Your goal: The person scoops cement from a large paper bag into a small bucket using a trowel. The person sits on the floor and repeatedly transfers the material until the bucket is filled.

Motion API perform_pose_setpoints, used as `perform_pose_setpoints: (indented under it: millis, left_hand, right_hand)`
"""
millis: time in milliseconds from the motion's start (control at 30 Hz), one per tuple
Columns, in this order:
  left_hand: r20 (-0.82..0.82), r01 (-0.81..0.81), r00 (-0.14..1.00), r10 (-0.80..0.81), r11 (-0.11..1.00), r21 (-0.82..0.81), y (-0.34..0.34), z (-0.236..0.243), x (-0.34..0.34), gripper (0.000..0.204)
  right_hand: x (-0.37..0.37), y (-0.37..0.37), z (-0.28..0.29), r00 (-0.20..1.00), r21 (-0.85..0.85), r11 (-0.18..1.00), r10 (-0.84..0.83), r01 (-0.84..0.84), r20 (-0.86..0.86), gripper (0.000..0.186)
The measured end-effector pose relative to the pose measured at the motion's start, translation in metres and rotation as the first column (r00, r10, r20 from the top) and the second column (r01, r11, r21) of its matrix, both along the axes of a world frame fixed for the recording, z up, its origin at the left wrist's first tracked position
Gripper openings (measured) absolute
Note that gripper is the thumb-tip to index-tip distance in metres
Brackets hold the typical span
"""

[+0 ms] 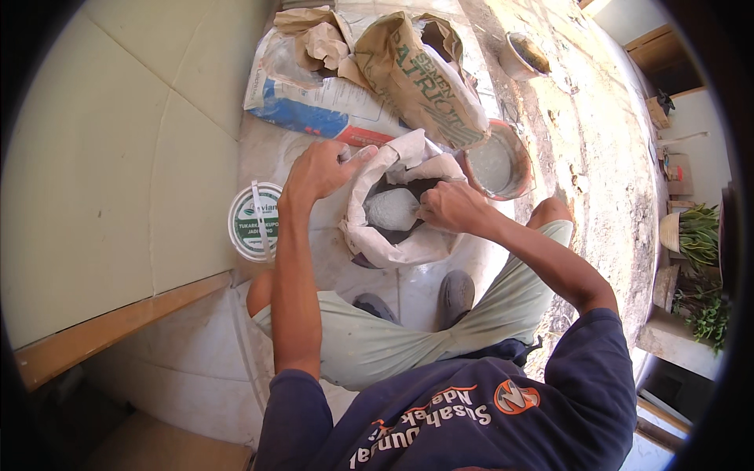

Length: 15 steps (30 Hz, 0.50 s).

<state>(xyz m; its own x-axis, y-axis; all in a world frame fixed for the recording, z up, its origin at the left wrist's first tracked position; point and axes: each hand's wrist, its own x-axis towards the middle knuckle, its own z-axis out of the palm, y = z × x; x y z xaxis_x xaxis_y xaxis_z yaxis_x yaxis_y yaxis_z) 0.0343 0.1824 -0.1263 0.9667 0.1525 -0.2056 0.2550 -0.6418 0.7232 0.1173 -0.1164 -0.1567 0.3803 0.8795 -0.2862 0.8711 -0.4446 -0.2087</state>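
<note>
A paper sack (408, 253) with its rim rolled down stands open between my feet, with grey powder inside. My right hand (455, 207) is closed at the sack's right side, gripping a rounded scoop (392, 209) heaped with pale grey powder; its handle is hidden in my fist. The scoop is inside the sack's mouth. At the sack's upper left rim is my left hand (322, 170), its thumb and forefinger apart and nothing seen between them.
Beyond the sack lie a brown cement bag (424, 82) and a blue-and-white bag (302, 106). A bucket of grey material (496, 161) stands right of the sack, another bucket (524, 56) farther off. On the left are a lidded tub (255, 222) and a tiled wall (118, 157).
</note>
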Motion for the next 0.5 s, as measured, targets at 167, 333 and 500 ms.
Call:
perform_pose_setpoints:
  millis: [167, 333, 500]
  left_hand:
    - [0.056, 0.019, 0.998, -0.019, 1.000, 0.004, 0.002, -0.017, 0.008, 0.066]
    - [0.016, -0.020, 1.000, 0.019, 0.998, 0.065, 0.007, -0.020, 0.010, 0.064]
    - [-0.021, -0.015, 1.000, 0.017, 0.998, 0.058, -0.003, 0.001, 0.015, 0.066]
  right_hand:
    - [-0.002, -0.024, 0.039, 0.981, -0.018, 0.984, -0.177, 0.177, -0.075, 0.031]
    - [-0.005, -0.036, 0.079, 0.964, -0.047, 0.975, -0.222, 0.217, -0.146, 0.033]
    - [-0.001, -0.063, 0.104, 0.954, 0.030, 0.976, -0.204, 0.216, -0.218, 0.031]
